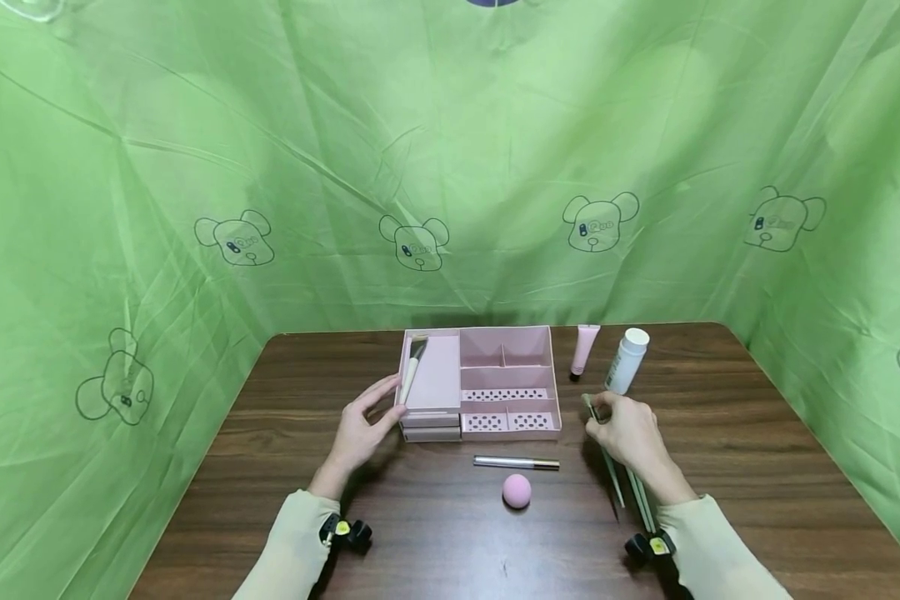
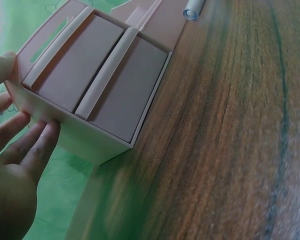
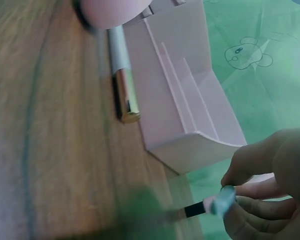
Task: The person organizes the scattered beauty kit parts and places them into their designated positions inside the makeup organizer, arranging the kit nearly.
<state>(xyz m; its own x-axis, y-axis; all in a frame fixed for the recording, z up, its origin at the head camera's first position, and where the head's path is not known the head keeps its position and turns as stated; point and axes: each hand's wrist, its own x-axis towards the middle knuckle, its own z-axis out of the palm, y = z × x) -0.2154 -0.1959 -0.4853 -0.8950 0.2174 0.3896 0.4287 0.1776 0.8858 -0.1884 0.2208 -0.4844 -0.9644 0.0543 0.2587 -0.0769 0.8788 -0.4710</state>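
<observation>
A pink cosmetics organizer point(image 1: 495, 375) stands on the table, its drawers at the front left. At its left side, my left hand point(image 1: 363, 427) rests extended fingers on the outer wall, its thumb by the front corner. The left wrist view shows these fingers point(image 2: 42, 140) against the side wall. On the organizer's top left lies a makeup brush point(image 1: 411, 375) with a pale handle. My right hand point(image 1: 630, 429) pinches a slim green makeup brush point(image 1: 613, 479) near its upper end, above the table right of the organizer. Its pale green tip point(image 3: 224, 200) shows between the fingertips.
Behind the right hand are a white bottle point(image 1: 627, 362) and a pink tube point(image 1: 583, 350) with a black cap. More green sticks point(image 1: 641, 500) lie under the right wrist. A silver-and-gold pen-like tube point(image 1: 516, 462) and a pink ball point(image 1: 517, 491) lie before the organizer.
</observation>
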